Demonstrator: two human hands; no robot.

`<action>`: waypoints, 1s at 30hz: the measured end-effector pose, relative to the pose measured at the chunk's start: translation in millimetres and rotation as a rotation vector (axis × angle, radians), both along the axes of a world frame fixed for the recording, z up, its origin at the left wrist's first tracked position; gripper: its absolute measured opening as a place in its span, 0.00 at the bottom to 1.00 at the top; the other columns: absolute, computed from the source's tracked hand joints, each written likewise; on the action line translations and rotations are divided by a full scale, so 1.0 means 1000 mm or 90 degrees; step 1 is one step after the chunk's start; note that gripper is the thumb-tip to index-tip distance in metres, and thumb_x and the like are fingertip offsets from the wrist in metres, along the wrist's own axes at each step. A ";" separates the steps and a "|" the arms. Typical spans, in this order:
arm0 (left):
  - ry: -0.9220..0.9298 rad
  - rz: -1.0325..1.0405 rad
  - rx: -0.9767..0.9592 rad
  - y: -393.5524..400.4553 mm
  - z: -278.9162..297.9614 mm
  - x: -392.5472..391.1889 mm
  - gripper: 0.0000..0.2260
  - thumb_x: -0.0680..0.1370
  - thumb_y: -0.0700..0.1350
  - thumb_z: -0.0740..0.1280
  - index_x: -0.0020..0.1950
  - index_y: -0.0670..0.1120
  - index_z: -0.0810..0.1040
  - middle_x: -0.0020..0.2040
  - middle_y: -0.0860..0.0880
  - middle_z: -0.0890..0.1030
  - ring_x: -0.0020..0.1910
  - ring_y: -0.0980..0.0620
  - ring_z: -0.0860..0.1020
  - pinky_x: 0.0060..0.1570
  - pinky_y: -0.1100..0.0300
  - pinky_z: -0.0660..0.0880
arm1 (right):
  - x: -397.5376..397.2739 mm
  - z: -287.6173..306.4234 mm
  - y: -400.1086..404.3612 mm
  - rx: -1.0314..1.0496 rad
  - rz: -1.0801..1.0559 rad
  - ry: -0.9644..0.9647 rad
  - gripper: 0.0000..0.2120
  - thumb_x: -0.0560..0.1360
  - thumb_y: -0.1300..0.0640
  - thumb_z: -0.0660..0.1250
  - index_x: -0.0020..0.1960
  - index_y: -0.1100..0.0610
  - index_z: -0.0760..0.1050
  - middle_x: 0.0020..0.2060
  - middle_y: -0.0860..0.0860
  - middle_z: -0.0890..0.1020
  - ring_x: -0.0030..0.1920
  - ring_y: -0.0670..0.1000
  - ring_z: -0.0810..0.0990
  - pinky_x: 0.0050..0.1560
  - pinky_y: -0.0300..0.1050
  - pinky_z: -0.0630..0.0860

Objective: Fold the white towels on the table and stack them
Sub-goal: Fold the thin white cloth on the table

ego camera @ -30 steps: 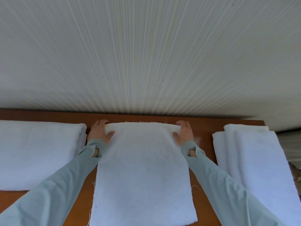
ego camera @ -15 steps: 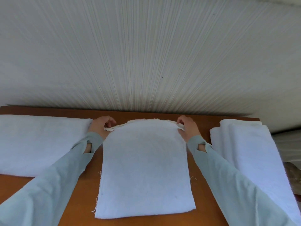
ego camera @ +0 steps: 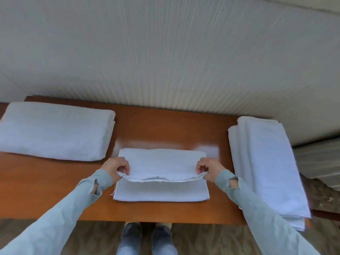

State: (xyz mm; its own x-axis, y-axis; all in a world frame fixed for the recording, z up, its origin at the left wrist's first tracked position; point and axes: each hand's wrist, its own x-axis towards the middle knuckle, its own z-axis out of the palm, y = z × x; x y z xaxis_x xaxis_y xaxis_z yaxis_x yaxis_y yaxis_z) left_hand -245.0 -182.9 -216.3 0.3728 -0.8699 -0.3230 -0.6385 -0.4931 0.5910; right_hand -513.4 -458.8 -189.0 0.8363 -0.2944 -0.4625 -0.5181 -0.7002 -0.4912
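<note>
Pale ribbed wall backs the brown table (ego camera: 165, 129), where a folded pile (ego camera: 55, 131) lies at 9 o'clock and another stack (ego camera: 265, 162) at 3. At centre, the towel (ego camera: 161, 162) now lies half as deep: its far edge has been drawn over toward 6 o'clock, nearly completing this fold. Its long axis runs 9-to-3. The left hand (ego camera: 115, 167) and right hand (ego camera: 209, 169) pinch the raised corners.
</note>
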 end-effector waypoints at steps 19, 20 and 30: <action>0.024 0.445 0.140 0.000 -0.011 -0.044 0.21 0.70 0.46 0.73 0.60 0.41 0.74 0.58 0.42 0.73 0.58 0.41 0.73 0.60 0.50 0.72 | -0.001 -0.033 0.042 -0.047 -0.520 0.063 0.21 0.72 0.55 0.69 0.62 0.59 0.69 0.59 0.57 0.73 0.60 0.57 0.72 0.61 0.48 0.72; 0.046 0.511 0.171 -0.005 -0.012 -0.043 0.26 0.69 0.49 0.74 0.62 0.40 0.72 0.59 0.40 0.73 0.59 0.40 0.73 0.61 0.47 0.72 | 0.003 -0.036 0.042 -0.001 -0.621 0.081 0.27 0.70 0.51 0.72 0.63 0.61 0.67 0.60 0.58 0.72 0.62 0.58 0.72 0.62 0.50 0.71; -0.172 0.371 0.096 -0.027 -0.020 -0.056 0.28 0.72 0.51 0.71 0.70 0.44 0.69 0.66 0.38 0.69 0.64 0.37 0.67 0.62 0.44 0.68 | 0.041 -0.039 0.059 -0.321 -0.228 -0.089 0.22 0.72 0.52 0.69 0.65 0.51 0.71 0.64 0.57 0.71 0.64 0.60 0.71 0.64 0.53 0.70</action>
State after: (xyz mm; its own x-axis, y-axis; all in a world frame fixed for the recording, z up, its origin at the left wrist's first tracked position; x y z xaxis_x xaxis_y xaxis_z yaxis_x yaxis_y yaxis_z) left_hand -301.2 -210.1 -236.6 0.8539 -0.4536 -0.2550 -0.3579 -0.8677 0.3449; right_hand -472.2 -399.7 -228.0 0.6879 -0.7204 -0.0881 -0.7181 -0.6580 -0.2265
